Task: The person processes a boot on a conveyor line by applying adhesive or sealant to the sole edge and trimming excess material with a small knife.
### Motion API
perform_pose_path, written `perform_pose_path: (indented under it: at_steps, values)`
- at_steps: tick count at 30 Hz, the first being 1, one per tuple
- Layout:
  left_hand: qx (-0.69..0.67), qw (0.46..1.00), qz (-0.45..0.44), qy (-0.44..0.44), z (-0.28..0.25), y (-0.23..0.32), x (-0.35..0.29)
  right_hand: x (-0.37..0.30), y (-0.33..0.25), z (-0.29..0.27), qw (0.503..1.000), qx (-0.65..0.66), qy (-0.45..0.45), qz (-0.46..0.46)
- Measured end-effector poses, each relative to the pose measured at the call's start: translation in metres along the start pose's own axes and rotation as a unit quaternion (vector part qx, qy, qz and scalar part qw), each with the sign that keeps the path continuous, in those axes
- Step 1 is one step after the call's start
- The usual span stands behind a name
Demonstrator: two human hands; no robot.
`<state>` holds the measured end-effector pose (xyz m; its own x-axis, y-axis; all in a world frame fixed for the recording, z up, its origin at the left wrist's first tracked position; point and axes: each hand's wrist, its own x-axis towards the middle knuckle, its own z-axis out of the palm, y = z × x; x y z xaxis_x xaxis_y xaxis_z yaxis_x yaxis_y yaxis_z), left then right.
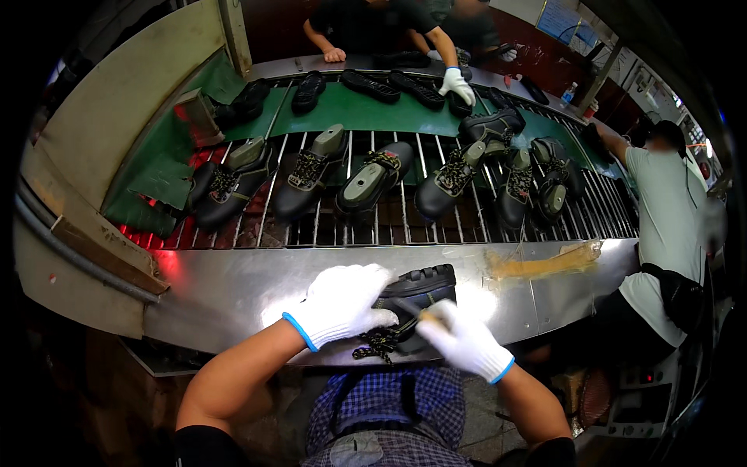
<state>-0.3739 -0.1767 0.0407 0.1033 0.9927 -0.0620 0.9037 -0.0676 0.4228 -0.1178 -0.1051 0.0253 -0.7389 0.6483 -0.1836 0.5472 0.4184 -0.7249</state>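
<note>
A black lace-up work shoe (424, 286) lies on its side on the metal ledge in front of me, its chunky sole edge facing away. Its black-and-yellow laces (378, 342) hang toward the ledge's near edge. My left hand (342, 302), in a white knit glove with a blue cuff, grips the shoe from the left, with the thumb over its upper. In a matching glove, my right hand (464, 336) is closed around a slim tool (425, 315) with a tan handle. The tool's blurred grey end reaches across the shoe's upper; its exact kind is unclear.
Beyond the metal ledge (226, 288) runs a rod conveyor (264, 233) carrying several black shoes with grey-green lasts. Behind it, black soles (369, 86) lie on a green belt (342, 118). A co-worker's gloved hand (457, 86) reaches there. Another person (665, 187) stands at right.
</note>
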Motion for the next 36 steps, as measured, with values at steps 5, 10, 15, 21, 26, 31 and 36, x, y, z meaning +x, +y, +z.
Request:
perform_pose_path:
  at_steps: [5, 10, 15, 21, 26, 31, 36]
  values:
    - [-0.006, 0.997, 0.066, 0.050, 0.006, -0.014, -0.003, -0.004, -0.065, 0.000, 0.987, -0.153, -0.039, -0.016]
    - [0.036, 0.995, 0.083, 0.033, -0.002, -0.012, -0.004, -0.028, -0.053, -0.021, 0.981, -0.170, -0.083, 0.051]
    - [0.082, 0.995, 0.059, -0.005, -0.009, 0.009, 0.010, -0.042, -0.015, -0.020, 0.972, -0.215, 0.069, 0.066]
    - [0.073, 0.995, 0.070, 0.025, 0.004, 0.010, 0.007, -0.022, 0.005, -0.005, 0.992, 0.044, -0.019, 0.119]
    - [0.075, 0.984, 0.132, 0.096, 0.016, -0.002, -0.001, -0.034, 0.000, -0.024, 0.996, 0.033, -0.060, 0.051]
    - [0.079, 0.986, 0.126, 0.075, 0.016, -0.004, -0.002, 0.002, -0.028, -0.021, 0.947, -0.314, -0.069, 0.002]
    - [0.070, 0.993, 0.096, 0.012, 0.001, -0.009, 0.005, 0.018, -0.047, -0.025, 0.906, -0.415, -0.082, -0.024]
